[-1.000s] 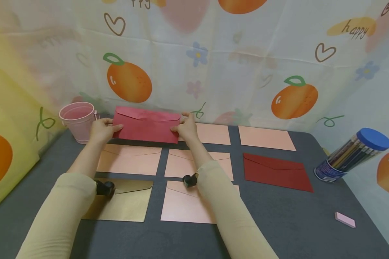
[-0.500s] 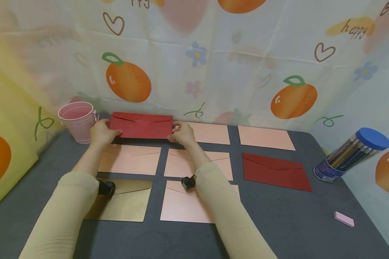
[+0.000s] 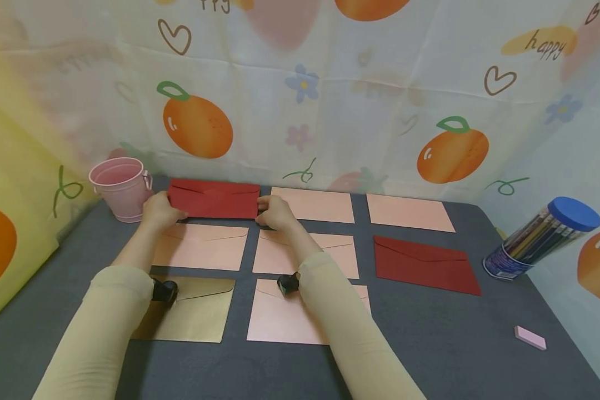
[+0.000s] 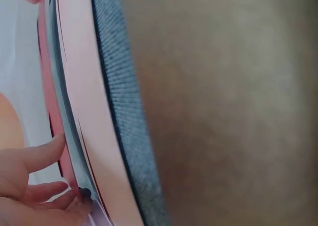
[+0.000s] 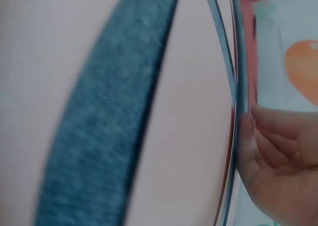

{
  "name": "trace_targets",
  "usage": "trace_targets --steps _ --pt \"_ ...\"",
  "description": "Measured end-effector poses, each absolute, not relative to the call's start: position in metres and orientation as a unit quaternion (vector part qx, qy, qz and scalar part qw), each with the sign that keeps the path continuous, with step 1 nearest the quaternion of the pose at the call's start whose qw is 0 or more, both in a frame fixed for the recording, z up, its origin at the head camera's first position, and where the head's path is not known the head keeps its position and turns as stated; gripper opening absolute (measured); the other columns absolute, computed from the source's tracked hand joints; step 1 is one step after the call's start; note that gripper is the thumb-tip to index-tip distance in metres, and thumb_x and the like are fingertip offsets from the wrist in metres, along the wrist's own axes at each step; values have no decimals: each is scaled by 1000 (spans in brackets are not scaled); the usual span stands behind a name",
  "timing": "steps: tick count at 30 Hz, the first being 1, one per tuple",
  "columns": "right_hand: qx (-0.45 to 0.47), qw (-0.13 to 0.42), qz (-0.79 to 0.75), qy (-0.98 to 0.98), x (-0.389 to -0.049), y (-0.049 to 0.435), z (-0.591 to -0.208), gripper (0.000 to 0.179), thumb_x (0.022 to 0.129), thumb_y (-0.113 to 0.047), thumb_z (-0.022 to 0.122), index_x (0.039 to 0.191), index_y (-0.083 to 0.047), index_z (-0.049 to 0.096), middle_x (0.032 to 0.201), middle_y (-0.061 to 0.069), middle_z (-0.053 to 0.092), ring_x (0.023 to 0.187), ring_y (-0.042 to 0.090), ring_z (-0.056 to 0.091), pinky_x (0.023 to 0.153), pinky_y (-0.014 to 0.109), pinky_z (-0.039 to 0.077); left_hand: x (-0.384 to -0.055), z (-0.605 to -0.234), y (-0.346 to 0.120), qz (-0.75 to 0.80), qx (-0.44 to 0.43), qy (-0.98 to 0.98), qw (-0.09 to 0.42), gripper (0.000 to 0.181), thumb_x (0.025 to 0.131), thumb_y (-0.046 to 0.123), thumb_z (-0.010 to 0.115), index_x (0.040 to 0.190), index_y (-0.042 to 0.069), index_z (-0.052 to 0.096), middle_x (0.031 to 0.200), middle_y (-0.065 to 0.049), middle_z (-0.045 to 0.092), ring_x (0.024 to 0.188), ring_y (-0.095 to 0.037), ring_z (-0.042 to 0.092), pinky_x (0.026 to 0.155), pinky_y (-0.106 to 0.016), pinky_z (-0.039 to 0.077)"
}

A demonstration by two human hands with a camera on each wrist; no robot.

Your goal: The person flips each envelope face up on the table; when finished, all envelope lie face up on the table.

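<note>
A red envelope point(image 3: 214, 199) with its flap side up lies low over the back left of the dark table, behind a row of pink envelopes. My left hand point(image 3: 161, 213) pinches its left end, thumb on top and fingers beneath, as the left wrist view shows along the red edge point(image 4: 49, 97). At the opposite end my right hand point(image 3: 276, 212) pinches the envelope between thumb and fingers. In the right wrist view the right hand point(image 5: 280, 156) holds the thin red edge point(image 5: 251, 52). A pink envelope point(image 3: 325, 204) lies just right of that hand.
A pink bucket point(image 3: 122, 191) stands beside the left hand. Pink envelopes point(image 3: 200, 250) and a gold envelope point(image 3: 200, 311) lie under the forearms. Rightward are a dark red envelope point(image 3: 425, 265), a blue-lidded pencil tub point(image 3: 540, 239) and a pink eraser point(image 3: 530, 337). A printed curtain point(image 3: 360, 122) hangs behind.
Both hands have lowered the red envelope toward the table and shifted it slightly left. It has tipped from facing me to lying flatter. The other envelopes have stayed put.
</note>
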State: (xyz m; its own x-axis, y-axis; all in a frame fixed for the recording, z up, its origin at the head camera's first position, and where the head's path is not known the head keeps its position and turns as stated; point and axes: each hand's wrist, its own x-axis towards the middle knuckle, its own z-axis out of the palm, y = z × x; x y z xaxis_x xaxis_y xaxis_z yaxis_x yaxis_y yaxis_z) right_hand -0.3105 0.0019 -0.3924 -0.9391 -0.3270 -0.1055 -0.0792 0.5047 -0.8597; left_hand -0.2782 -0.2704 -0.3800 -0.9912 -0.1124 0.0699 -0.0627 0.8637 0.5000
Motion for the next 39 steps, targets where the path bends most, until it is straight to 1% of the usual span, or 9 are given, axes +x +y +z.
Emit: trace_targets --steps 4,10,15,20,24,28,34,37,39 --pt "-135 150 -490 848 -307 2 -391 58 89 6 62 144 0 47 143 19 55 116 28 66 90 29 58 -279 -382 -273 -259 43 -965 18 60 85 17 64 126 -22 44 123 -43 52 116 -57 48 104 -62 37" --pt "-140 151 -476 855 -304 4 -388 55 91 -1 64 144 -5 50 146 13 55 99 23 69 76 21 57 -280 -384 -275 -266 37 -963 -30 70 90 13 58 142 -21 25 136 -44 41 126 -60 38 111 -64 30" --pt "-157 140 -446 870 -305 6 -391 52 94 -6 62 144 -8 50 146 10 55 85 13 62 65 15 50 -282 -384 -273 -245 10 -969 -38 70 89 10 55 142 -22 25 134 -44 43 125 -59 42 112 -63 32" --pt "-174 127 -422 881 -304 4 -391 50 96 -8 59 144 -5 49 145 12 56 81 13 62 63 15 50 -283 -383 -271 -217 -1 -975 -50 63 90 9 53 140 -23 30 135 -45 42 126 -59 42 113 -61 33" --pt "-172 121 -423 882 -302 3 -389 47 96 -7 57 143 -4 51 143 14 58 84 15 63 64 17 52 -283 -383 -270 -203 -9 -978 -51 56 91 10 53 134 -23 37 130 -44 46 122 -58 45 110 -61 35" --pt "-165 119 -428 881 -301 3 -387 46 95 -7 57 141 -4 53 141 13 59 93 18 66 69 19 54 -282 -381 -270 -189 -18 -980 -53 53 91 12 54 128 -23 42 125 -44 51 118 -57 49 107 -62 38" --pt "-165 111 -447 872 -303 8 -382 42 95 -6 57 137 -4 56 137 13 61 98 26 69 75 25 58 -286 -369 -259 -194 -33 -978 -66 59 93 16 52 136 -22 37 134 -43 46 126 -57 43 111 -62 34" --pt "-173 99 -451 870 -307 14 -377 39 95 -7 56 134 -4 58 133 14 62 98 29 70 73 25 58 -288 -362 -251 -202 -43 -977 -60 59 93 17 52 137 -20 38 137 -42 44 129 -58 40 112 -63 32" --pt "-177 95 -458 866 -309 19 -371 38 95 -7 56 133 -3 58 133 17 61 101 31 70 76 27 59 -289 -355 -243 -208 -50 -975 -54 59 93 17 52 138 -19 39 139 -40 44 131 -58 40 113 -64 31"
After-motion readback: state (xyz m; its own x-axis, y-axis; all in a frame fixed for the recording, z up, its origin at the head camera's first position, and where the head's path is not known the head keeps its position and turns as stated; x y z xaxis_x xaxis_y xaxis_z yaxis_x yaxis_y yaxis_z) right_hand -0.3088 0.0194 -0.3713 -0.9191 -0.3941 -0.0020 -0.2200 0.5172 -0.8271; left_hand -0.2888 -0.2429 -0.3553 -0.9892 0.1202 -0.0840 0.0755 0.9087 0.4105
